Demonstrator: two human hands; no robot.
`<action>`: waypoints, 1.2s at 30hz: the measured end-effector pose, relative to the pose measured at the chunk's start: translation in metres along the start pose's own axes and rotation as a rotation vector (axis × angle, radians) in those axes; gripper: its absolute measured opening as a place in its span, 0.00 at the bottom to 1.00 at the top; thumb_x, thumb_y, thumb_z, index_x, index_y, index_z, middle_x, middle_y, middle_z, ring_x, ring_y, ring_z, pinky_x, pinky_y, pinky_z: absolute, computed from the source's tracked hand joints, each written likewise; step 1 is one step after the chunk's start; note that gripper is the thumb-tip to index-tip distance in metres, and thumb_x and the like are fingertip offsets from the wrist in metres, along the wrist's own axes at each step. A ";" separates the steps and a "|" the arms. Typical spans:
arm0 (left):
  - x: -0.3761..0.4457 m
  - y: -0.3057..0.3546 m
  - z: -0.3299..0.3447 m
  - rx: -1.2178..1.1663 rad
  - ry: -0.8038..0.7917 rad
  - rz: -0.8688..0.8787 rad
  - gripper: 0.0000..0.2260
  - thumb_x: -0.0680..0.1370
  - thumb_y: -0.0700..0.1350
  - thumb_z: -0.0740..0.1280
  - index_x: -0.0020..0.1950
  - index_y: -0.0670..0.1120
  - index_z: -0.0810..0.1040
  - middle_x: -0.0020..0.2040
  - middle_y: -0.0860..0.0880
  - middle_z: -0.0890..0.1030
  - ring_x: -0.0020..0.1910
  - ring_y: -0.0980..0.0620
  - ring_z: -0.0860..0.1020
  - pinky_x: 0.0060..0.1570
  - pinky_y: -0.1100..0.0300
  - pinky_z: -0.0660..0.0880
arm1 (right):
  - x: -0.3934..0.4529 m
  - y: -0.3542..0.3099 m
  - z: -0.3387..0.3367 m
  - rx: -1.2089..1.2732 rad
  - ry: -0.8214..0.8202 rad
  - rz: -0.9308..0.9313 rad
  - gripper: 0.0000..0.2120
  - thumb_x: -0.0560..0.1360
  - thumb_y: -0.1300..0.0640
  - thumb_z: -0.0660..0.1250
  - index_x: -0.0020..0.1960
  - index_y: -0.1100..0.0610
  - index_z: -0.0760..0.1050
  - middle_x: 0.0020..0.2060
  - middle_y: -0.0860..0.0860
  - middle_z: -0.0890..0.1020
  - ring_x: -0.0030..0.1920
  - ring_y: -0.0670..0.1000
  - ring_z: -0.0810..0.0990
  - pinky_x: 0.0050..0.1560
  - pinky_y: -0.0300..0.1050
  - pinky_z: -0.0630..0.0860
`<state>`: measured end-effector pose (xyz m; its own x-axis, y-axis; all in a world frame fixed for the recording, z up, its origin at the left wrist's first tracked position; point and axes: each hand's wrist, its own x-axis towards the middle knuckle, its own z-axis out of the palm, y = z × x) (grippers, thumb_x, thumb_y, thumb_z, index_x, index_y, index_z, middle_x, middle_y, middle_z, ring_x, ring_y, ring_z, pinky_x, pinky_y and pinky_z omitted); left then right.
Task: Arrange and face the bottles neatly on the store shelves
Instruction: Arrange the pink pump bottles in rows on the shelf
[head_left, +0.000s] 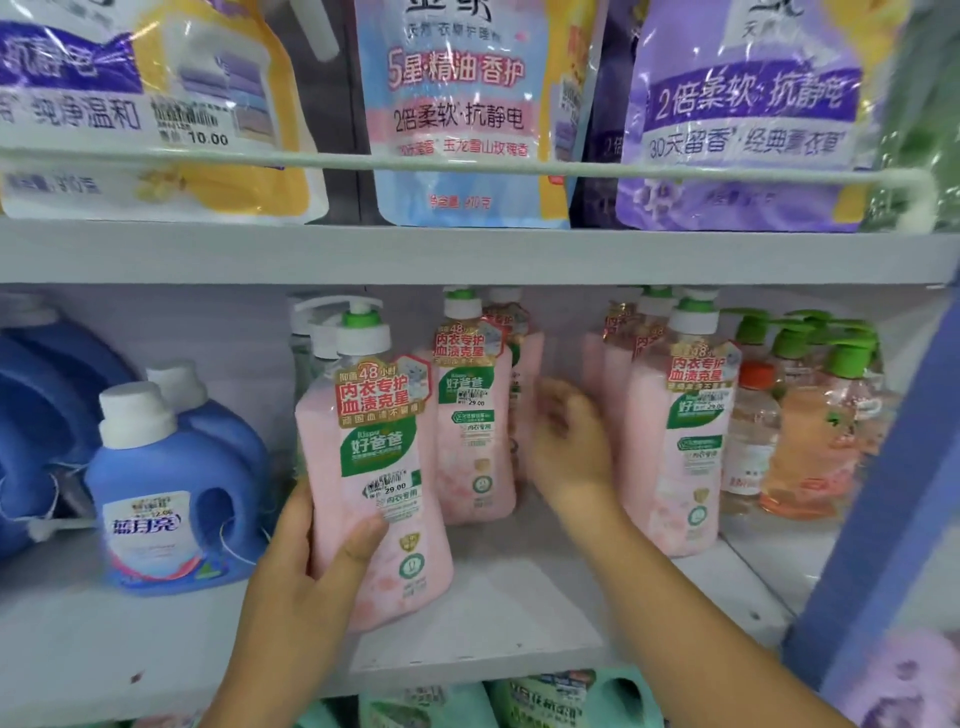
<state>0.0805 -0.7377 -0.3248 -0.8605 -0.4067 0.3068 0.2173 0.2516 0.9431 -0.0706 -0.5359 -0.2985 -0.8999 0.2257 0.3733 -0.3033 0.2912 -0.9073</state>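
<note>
Pink pump bottle, label forward, is gripped by the left hand near the shelf front edge, not yet placed, while the right hand, fingers relaxed, reaches between the standing pink rows.

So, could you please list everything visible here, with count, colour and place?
refill pouches: three fully seen, yellow-white, pink-blue, purple; upper shelf, behind a white rail.
blue detergent jugs: two small with white caps, larger ones behind; middle shelf, left.
pink pump bottles: several rows, green labels; middle shelf, centre.
held pink pump bottle: one, in front of the rows.
orange pump bottles: several, green pumps; far right.
teal jugs: lower shelf.
left hand: grips the held bottle.
right hand: open, reaching between the pink rows.
</note>
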 end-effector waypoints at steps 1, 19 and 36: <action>0.001 -0.001 0.000 -0.002 -0.003 -0.006 0.22 0.77 0.43 0.72 0.69 0.59 0.76 0.55 0.66 0.84 0.51 0.69 0.81 0.51 0.62 0.75 | 0.006 0.001 0.000 -0.011 0.071 -0.001 0.13 0.76 0.58 0.63 0.57 0.45 0.76 0.54 0.43 0.80 0.55 0.46 0.79 0.54 0.39 0.72; -0.002 0.005 0.006 -0.080 0.011 -0.036 0.21 0.78 0.42 0.71 0.68 0.58 0.74 0.50 0.73 0.81 0.44 0.75 0.79 0.43 0.65 0.73 | 0.044 0.019 0.037 -0.287 0.047 0.081 0.29 0.66 0.32 0.67 0.55 0.54 0.77 0.49 0.54 0.82 0.54 0.56 0.82 0.54 0.47 0.79; -0.002 0.003 0.010 -0.060 0.028 0.002 0.19 0.78 0.38 0.70 0.64 0.57 0.75 0.43 0.75 0.81 0.40 0.77 0.78 0.37 0.73 0.75 | 0.065 0.022 0.054 0.143 -0.311 0.317 0.31 0.66 0.40 0.71 0.68 0.41 0.73 0.58 0.46 0.85 0.56 0.52 0.85 0.57 0.56 0.83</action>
<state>0.0785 -0.7277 -0.3238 -0.8469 -0.4308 0.3118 0.2472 0.2001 0.9481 -0.1528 -0.5648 -0.3045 -0.9998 -0.0135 0.0176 -0.0191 0.1167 -0.9930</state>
